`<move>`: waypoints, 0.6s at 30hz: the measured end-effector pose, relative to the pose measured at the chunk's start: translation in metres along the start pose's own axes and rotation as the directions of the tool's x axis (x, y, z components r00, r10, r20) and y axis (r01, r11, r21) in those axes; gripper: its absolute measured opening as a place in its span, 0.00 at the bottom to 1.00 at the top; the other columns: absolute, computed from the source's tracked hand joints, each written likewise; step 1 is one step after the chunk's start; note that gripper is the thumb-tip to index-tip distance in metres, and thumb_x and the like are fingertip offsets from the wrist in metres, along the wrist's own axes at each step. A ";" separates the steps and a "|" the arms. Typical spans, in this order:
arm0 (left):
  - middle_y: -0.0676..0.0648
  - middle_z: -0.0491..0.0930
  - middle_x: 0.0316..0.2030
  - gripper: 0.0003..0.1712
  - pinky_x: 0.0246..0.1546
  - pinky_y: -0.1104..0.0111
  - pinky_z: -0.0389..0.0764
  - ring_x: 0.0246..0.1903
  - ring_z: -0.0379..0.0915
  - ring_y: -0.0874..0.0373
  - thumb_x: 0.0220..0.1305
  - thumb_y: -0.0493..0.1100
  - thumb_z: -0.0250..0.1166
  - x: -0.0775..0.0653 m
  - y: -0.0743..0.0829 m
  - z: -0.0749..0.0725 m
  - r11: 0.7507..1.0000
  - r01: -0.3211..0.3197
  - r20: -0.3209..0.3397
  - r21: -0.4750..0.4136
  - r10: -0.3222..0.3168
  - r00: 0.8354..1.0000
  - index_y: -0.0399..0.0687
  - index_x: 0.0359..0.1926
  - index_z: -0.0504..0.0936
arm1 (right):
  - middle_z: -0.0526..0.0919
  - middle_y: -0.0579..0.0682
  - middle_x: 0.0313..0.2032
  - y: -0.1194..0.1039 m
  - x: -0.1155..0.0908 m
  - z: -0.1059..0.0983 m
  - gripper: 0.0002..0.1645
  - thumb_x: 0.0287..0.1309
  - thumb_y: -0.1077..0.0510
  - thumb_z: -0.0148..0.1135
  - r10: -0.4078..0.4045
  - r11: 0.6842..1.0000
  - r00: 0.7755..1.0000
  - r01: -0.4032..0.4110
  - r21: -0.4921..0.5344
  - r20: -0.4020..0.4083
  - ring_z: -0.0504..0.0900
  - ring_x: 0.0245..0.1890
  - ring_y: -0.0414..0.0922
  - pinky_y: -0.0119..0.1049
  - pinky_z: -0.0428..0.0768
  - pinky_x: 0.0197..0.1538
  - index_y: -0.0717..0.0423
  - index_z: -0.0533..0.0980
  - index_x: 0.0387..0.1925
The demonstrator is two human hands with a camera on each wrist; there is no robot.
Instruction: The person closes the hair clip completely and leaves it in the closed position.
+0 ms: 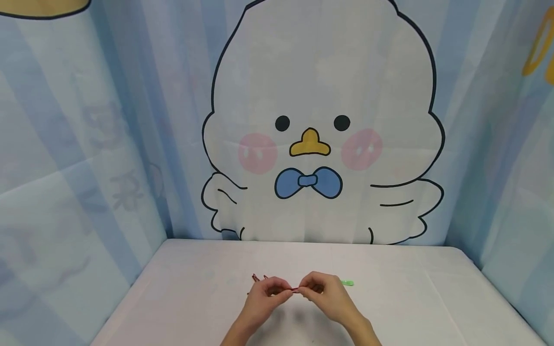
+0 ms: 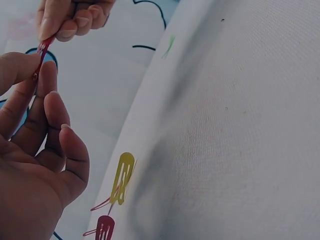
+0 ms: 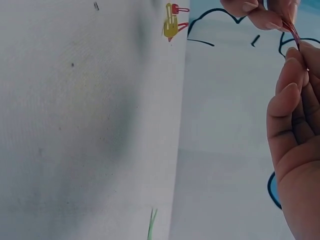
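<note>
A red snap hair clip (image 1: 295,290) is stretched between my two hands above the white table. My left hand (image 1: 265,302) pinches one end between thumb and forefinger. At the opposite end, the thumb and fingertips of my right hand (image 1: 331,297) grip it. From the left wrist view the clip (image 2: 43,49) appears narrow and edge-on, its ends covered by fingertips. The other fingers of the left hand (image 2: 45,145) are loosely bent below it. In the right wrist view, the right hand (image 3: 300,130) has its palm side showing, with the clip (image 3: 294,34) at its fingertips.
Left of the hands lie a yellow snap clip (image 2: 120,175) and a red one (image 2: 104,230), with further red clips beside them. Past the right hand is a green clip (image 1: 348,283). A printed cloth backdrop (image 1: 311,211) rises behind the table (image 1: 195,269).
</note>
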State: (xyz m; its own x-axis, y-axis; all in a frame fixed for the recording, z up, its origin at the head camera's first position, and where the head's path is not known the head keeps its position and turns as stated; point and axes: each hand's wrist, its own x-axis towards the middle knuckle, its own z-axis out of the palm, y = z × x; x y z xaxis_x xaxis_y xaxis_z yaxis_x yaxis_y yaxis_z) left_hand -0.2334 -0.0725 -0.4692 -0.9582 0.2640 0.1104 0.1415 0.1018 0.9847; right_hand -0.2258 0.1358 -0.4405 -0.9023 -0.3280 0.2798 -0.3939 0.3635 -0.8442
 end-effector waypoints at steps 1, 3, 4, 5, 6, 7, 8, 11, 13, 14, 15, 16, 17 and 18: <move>0.48 0.85 0.37 0.11 0.38 0.67 0.78 0.39 0.78 0.55 0.64 0.38 0.71 0.000 0.000 0.000 1.000 0.004 -0.001 -0.010 -0.004 1.000 0.35 0.43 0.85 | 0.82 0.43 0.27 0.000 0.000 0.000 0.05 0.62 0.58 0.71 -0.009 1.000 1.000 0.009 0.008 -0.006 0.79 0.25 0.37 0.32 0.78 0.30 0.56 0.83 0.34; 0.48 0.85 0.37 0.11 0.40 0.68 0.78 0.39 0.79 0.56 0.64 0.38 0.71 0.001 0.000 0.001 1.000 0.005 -0.003 -0.028 -0.005 1.000 0.33 0.44 0.84 | 0.82 0.43 0.26 0.001 -0.001 0.000 0.04 0.61 0.59 0.71 -0.020 0.999 1.000 0.020 0.026 -0.014 0.78 0.25 0.37 0.32 0.78 0.29 0.54 0.83 0.33; 0.48 0.85 0.37 0.11 0.40 0.68 0.78 0.39 0.79 0.56 0.64 0.38 0.70 0.001 0.000 0.001 0.999 0.003 -0.005 -0.033 -0.003 1.000 0.33 0.43 0.84 | 0.82 0.43 0.26 0.001 -0.001 0.000 0.03 0.61 0.59 0.71 -0.022 0.999 1.000 0.022 0.033 -0.017 0.78 0.25 0.37 0.32 0.78 0.29 0.54 0.83 0.33; 0.48 0.85 0.37 0.11 0.40 0.68 0.79 0.39 0.80 0.56 0.64 0.37 0.70 0.000 0.000 0.001 0.999 -0.005 -0.007 -0.034 0.005 1.000 0.34 0.43 0.84 | 0.82 0.43 0.27 0.001 -0.001 0.001 0.03 0.62 0.59 0.71 -0.024 0.999 1.000 0.025 0.041 -0.018 0.78 0.25 0.37 0.32 0.78 0.29 0.54 0.83 0.33; 0.48 0.85 0.37 0.10 0.41 0.68 0.79 0.39 0.80 0.55 0.64 0.37 0.70 0.000 0.000 0.001 0.999 -0.011 -0.010 -0.036 0.011 1.000 0.34 0.43 0.84 | 0.82 0.43 0.27 0.001 -0.001 0.001 0.03 0.62 0.59 0.70 -0.024 0.999 1.000 0.025 0.047 -0.019 0.78 0.25 0.37 0.32 0.78 0.29 0.54 0.83 0.33; 0.48 0.85 0.37 0.10 0.41 0.69 0.79 0.39 0.80 0.56 0.64 0.37 0.70 0.000 0.000 0.001 0.999 -0.013 -0.014 -0.036 0.012 1.000 0.34 0.42 0.85 | 0.82 0.44 0.27 0.001 -0.002 0.001 0.04 0.62 0.59 0.70 -0.023 0.998 1.000 0.024 0.051 -0.019 0.79 0.25 0.37 0.32 0.78 0.29 0.55 0.83 0.33; 0.47 0.85 0.37 0.09 0.40 0.69 0.79 0.39 0.80 0.55 0.64 0.37 0.71 0.000 0.000 0.001 0.999 -0.019 -0.017 -0.035 0.019 1.000 0.36 0.42 0.85 | 0.82 0.44 0.27 0.002 -0.002 0.001 0.04 0.62 0.59 0.70 -0.022 0.998 1.000 0.023 0.053 -0.019 0.79 0.25 0.37 0.32 0.78 0.29 0.55 0.83 0.33; 0.48 0.85 0.36 0.07 0.39 0.70 0.79 0.38 0.80 0.56 0.63 0.37 0.71 0.000 0.001 0.001 0.999 -0.026 -0.030 -0.021 0.026 0.999 0.37 0.40 0.86 | 0.82 0.44 0.27 0.002 -0.003 0.001 0.04 0.62 0.59 0.70 -0.025 0.998 0.999 0.026 0.054 -0.022 0.79 0.25 0.37 0.32 0.78 0.29 0.55 0.83 0.33; 0.48 0.85 0.35 0.07 0.38 0.69 0.80 0.37 0.80 0.56 0.63 0.37 0.72 0.000 0.002 0.002 1.000 -0.029 -0.037 -0.008 0.028 0.999 0.38 0.40 0.86 | 0.82 0.44 0.27 0.002 -0.003 0.002 0.04 0.61 0.59 0.71 -0.031 0.998 0.999 0.033 0.046 -0.031 0.79 0.25 0.37 0.33 0.78 0.29 0.55 0.83 0.33; 0.48 0.85 0.35 0.07 0.38 0.69 0.80 0.36 0.80 0.56 0.63 0.38 0.72 0.000 0.003 0.003 1.000 -0.031 -0.040 0.002 0.031 0.999 0.37 0.39 0.86 | 0.82 0.43 0.26 0.003 -0.003 0.002 0.04 0.61 0.60 0.71 -0.035 0.999 0.999 0.037 0.040 -0.038 0.79 0.25 0.37 0.33 0.78 0.29 0.55 0.83 0.32; 0.48 0.85 0.35 0.07 0.38 0.69 0.80 0.36 0.81 0.56 0.62 0.38 0.72 0.001 0.003 0.003 0.999 -0.032 -0.045 0.014 0.033 0.998 0.38 0.39 0.87 | 0.82 0.43 0.26 0.003 -0.003 0.002 0.04 0.61 0.60 0.71 -0.038 0.999 0.998 0.039 0.033 -0.045 0.78 0.24 0.37 0.33 0.78 0.28 0.55 0.83 0.32; 0.49 0.85 0.34 0.07 0.37 0.69 0.80 0.36 0.81 0.56 0.62 0.38 0.72 0.001 0.004 0.004 0.999 -0.036 -0.048 0.027 0.038 0.998 0.38 0.39 0.87 | 0.83 0.43 0.26 0.003 -0.003 0.002 0.04 0.61 0.60 0.71 -0.040 0.999 0.998 0.042 0.025 -0.055 0.78 0.24 0.37 0.33 0.78 0.28 0.55 0.83 0.31; 0.49 0.86 0.34 0.07 0.37 0.69 0.80 0.35 0.81 0.57 0.62 0.38 0.72 0.001 0.004 0.005 0.998 -0.039 -0.052 0.038 0.041 0.998 0.38 0.38 0.87 | 0.83 0.43 0.26 0.003 -0.003 0.002 0.04 0.61 0.60 0.71 -0.041 0.999 0.997 0.042 0.019 -0.063 0.78 0.24 0.37 0.33 0.78 0.28 0.55 0.83 0.31; 0.49 0.86 0.34 0.07 0.37 0.69 0.80 0.35 0.81 0.57 0.62 0.38 0.72 0.002 0.005 0.005 0.998 -0.042 -0.055 0.046 0.044 0.998 0.39 0.38 0.87 | 0.83 0.43 0.26 0.003 -0.003 0.002 0.04 0.61 0.60 0.71 -0.039 0.999 0.997 0.040 0.013 -0.071 0.78 0.24 0.37 0.33 0.78 0.28 0.55 0.83 0.31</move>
State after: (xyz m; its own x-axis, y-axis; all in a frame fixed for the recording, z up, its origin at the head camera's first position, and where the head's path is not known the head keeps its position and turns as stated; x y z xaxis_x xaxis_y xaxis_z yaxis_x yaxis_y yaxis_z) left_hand -0.2332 -0.0665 -0.4648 -0.9632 0.2151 0.1610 0.1926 0.1349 0.9720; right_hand -0.2242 0.1361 -0.4447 -0.8965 -0.2792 0.3440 -0.4272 0.3385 -0.8384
